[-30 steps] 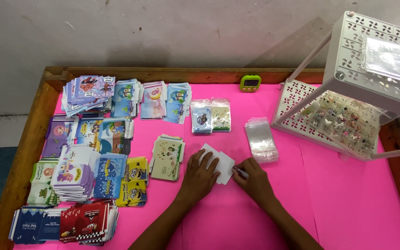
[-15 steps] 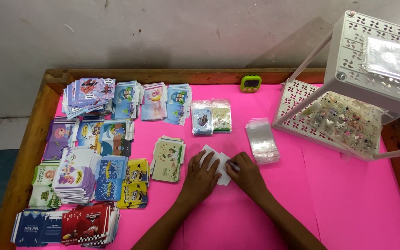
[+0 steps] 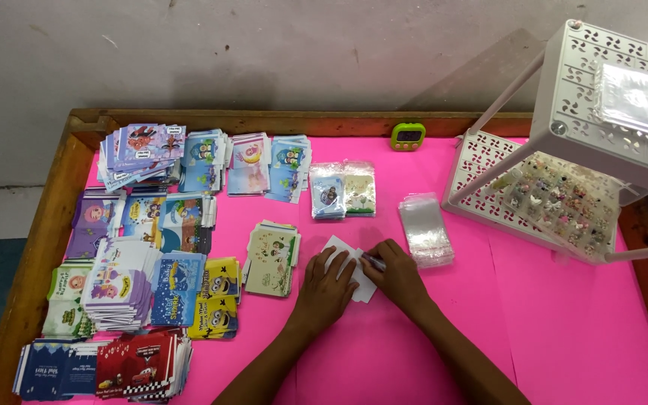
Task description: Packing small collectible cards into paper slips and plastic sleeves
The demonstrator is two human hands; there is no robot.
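My left hand (image 3: 325, 288) lies flat on a small white paper card (image 3: 346, 259) on the pink table top, pressing it down. My right hand (image 3: 394, 274) rests on the card's right side and pinches a thin pen-like stick (image 3: 373, 259) whose tip touches the card. A stack of clear plastic sleeves (image 3: 424, 229) lies just right of my right hand. A pile of pale green cartoon cards (image 3: 272, 256) sits just left of my left hand.
Several stacks of coloured cartoon cards (image 3: 151, 247) fill the left half of the pink table (image 3: 564, 330). Two bagged card packs (image 3: 343, 190) lie at the back. A green timer (image 3: 407, 136) stands by the wooden rim. A white perforated rack (image 3: 556, 187) holding small trinkets occupies the right.
My right hand has slid left along the card toward my left hand, carrying the thin stick. My left hand has stayed on the card.
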